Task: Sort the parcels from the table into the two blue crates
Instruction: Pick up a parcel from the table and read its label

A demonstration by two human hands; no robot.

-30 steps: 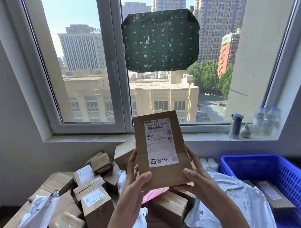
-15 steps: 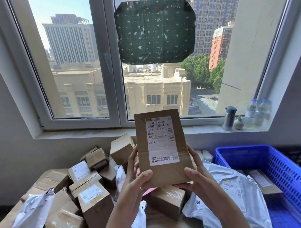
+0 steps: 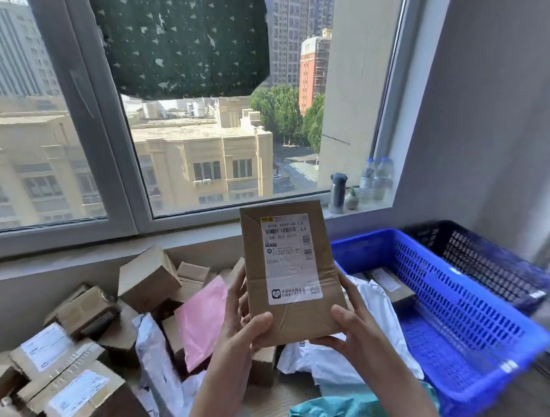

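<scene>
A person's left hand and right hand grip the bottom corners of a labelled brown parcel, upright above the heaped parcels, a blue crate just right, bottles on the windowsill beyond.

We see strong daylight coming in through the window; the buildings outside are sunlit and a little washed out. The room side is dimmer, and the wall on the right sits in flat grey shade. The boxes at lower left are smeared by motion blur, as is the near corner of the crate. The label on the parcel is fairly sharp, with soft glare on its tape. The window frame bows toward the edges.
</scene>
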